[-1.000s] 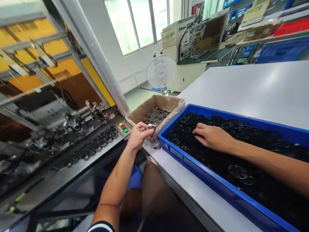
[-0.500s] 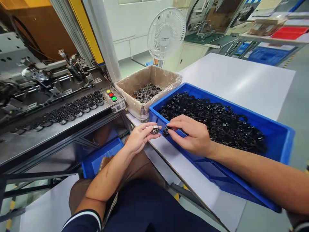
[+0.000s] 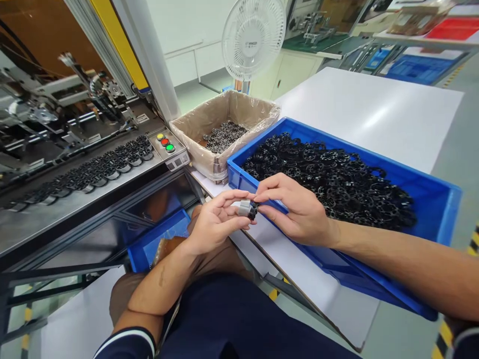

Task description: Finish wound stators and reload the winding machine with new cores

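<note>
My left hand [image 3: 217, 219] grips a short silver metal ring [image 3: 244, 207] between thumb and fingers. At the ring's right end sits a black plastic part [image 3: 253, 211], pinched by the thumb and forefinger of my right hand [image 3: 295, 208]. The two pieces touch; whether one is seated in the other I cannot tell. Both hands are in front of the near left corner of a blue bin [image 3: 381, 271], which holds many similar black plastic parts [image 3: 329, 179].
Behind stands a plastic-lined box [image 3: 198, 149] with dark metallic pieces. On the left, rows of assembled parts [image 3: 93, 172] lie along a machine ledge beside a button panel [image 3: 170, 152]. A white fan [image 3: 254, 42] stands at the back; a white table [image 3: 366, 109] carries the bin.
My hands have come together, bringing the black part against the metal ring. My left hand has turned the ring onto its side. The view has shifted slightly.
</note>
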The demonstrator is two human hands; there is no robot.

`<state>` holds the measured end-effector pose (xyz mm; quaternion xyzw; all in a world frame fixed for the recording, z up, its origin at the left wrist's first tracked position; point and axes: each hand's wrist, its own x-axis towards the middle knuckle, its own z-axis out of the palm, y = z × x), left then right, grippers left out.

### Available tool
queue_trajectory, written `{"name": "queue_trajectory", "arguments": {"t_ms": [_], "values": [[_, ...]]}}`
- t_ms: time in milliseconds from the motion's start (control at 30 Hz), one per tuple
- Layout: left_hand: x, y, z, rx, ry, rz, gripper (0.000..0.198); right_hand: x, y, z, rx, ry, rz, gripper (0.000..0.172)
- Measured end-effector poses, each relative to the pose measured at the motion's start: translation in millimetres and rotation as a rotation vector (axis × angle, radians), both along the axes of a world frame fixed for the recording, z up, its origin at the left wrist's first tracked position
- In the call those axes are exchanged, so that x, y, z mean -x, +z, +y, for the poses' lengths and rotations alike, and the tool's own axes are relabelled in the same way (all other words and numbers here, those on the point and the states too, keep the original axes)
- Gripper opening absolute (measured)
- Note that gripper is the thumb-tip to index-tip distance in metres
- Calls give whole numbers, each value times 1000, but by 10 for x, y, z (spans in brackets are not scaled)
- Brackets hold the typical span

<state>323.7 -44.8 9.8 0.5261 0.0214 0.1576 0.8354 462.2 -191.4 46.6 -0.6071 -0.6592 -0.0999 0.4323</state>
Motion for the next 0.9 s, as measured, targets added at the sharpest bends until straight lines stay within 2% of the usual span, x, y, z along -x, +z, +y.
{"name": "queue_trajectory", "arguments": {"t_ms": [200, 300, 400, 533, 667, 900], "values": [[-9, -47, -55, -61, 45, -37, 50, 11, -27, 13, -25, 4, -65, 15], [-14, -76, -57, -129, 109, -92, 51, 15, -39, 20, -49, 64, -99, 26], [-3, -76, -50, -155, 148, -126, 45, -4, -55, 23, -60, 118, -160, 37], [14, -59, -55, -141, 141, -153, 46, -37, -78, 24, -96, 87, -299, 32], [19, -46, -63, -117, 114, -169, 45, -38, -80, 32, -111, 90, -307, 33], [21, 8, -20, -143, 166, -52, 45, -51, -67, 67, -189, 76, -405, 27]]}}
